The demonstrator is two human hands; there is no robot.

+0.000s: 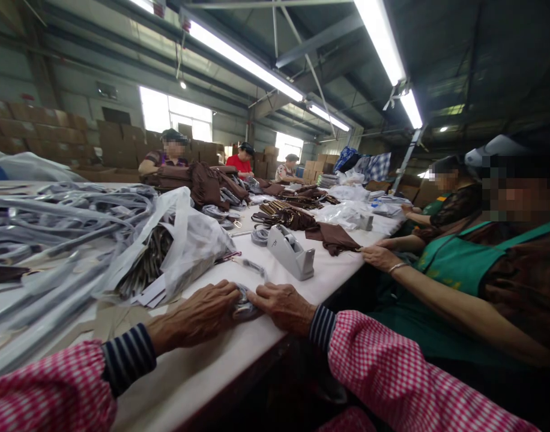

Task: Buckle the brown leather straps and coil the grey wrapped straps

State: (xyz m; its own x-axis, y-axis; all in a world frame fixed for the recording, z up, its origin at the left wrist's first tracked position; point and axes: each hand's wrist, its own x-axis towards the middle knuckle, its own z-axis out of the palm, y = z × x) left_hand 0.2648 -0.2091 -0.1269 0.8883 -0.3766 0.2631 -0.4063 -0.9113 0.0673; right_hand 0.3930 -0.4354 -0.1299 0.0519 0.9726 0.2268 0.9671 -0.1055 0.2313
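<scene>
Near the front edge of the table, a coiled grey strap in clear plastic (244, 305) lies between my two hands. My left hand (196, 315) closes on the coil's left side, fingers bent over it. From the right, my right hand (284, 306) pinches the other side of the same coil. Just beyond them stands a pale grey tape dispenser (289, 255), with another coiled strap (259, 237) behind it. A white plastic bag (196, 240), full of thin flat strips, stands open to the left of the dispenser.
Plastic-wrapped straps (68, 216) heap up on the left. Brown fabric pieces (333, 237) and dark straps with gold-coloured metal (279, 216) lie farther back. At right, a co-worker's hand (383, 257) holds brown cloth at the table edge. More people work across the table.
</scene>
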